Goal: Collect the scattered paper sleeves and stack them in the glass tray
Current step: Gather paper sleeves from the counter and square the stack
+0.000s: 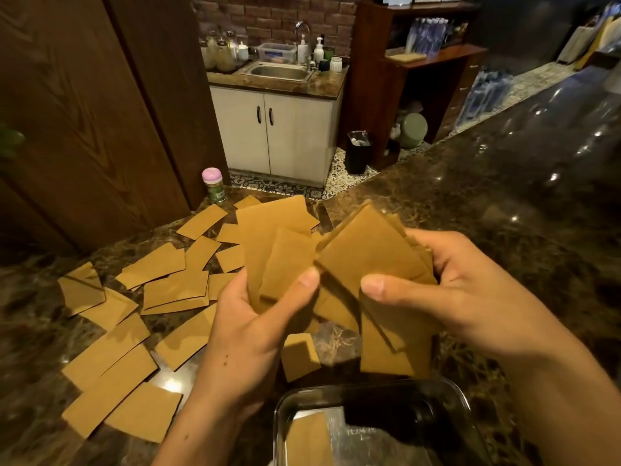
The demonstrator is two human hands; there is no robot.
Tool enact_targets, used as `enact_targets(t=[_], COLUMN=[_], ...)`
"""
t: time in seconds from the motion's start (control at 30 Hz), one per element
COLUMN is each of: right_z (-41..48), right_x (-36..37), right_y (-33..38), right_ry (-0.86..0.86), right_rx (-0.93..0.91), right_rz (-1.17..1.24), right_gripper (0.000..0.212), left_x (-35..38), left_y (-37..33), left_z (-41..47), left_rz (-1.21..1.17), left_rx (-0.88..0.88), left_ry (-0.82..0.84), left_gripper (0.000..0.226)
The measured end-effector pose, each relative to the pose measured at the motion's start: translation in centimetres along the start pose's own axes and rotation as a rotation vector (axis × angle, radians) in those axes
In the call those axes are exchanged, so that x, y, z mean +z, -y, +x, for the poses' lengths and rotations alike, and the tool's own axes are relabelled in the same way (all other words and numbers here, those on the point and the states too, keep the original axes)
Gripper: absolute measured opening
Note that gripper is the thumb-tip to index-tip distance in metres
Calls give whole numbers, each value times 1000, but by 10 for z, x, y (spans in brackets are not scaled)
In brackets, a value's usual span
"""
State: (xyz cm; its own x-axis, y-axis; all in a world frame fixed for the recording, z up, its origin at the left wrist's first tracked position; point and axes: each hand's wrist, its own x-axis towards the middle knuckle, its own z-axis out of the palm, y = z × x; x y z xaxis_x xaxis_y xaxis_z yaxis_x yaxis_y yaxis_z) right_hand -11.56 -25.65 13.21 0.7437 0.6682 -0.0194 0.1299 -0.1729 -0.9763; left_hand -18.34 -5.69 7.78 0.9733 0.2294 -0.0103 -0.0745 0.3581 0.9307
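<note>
Glass tray (277, 417) nearest, at bottom edge; one tan paper sleeve (309, 438) laid flat inside. Left hand (255, 324) curled round fan of sleeves (268, 230), thumb pressed on front. Right hand (470, 290) gripping second bundle (366, 250), held above tray. Sleeves flat, brown, unprinted. Scattered sleeves (111, 358) overlapped on dark marbled tabletop (504, 196), left side. Pink-lidded jar (213, 185) at far edge, label unreadable. Sink (279, 71), white cabinet (295, 136), brick wall (279, 11) behind.
</note>
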Motion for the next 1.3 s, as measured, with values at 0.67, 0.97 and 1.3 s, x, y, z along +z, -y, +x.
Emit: enact_targets(t=[0.67, 0.97, 1.3], right_z=[-5, 0, 3], right_x=[8, 19, 39], right_y=[-12, -20, -26], right_ry=[-200, -151, 46], right_rx=[129, 117, 163], right_rz=[485, 604, 711], right_gripper=[40, 48, 49], left_x=[1, 8, -5], left_y=[8, 10, 3], left_z=[-1, 0, -8], left_rz=[116, 44, -7], left_rx=[-52, -30, -5], left_ry=[153, 165, 256], left_gripper=[21, 28, 116])
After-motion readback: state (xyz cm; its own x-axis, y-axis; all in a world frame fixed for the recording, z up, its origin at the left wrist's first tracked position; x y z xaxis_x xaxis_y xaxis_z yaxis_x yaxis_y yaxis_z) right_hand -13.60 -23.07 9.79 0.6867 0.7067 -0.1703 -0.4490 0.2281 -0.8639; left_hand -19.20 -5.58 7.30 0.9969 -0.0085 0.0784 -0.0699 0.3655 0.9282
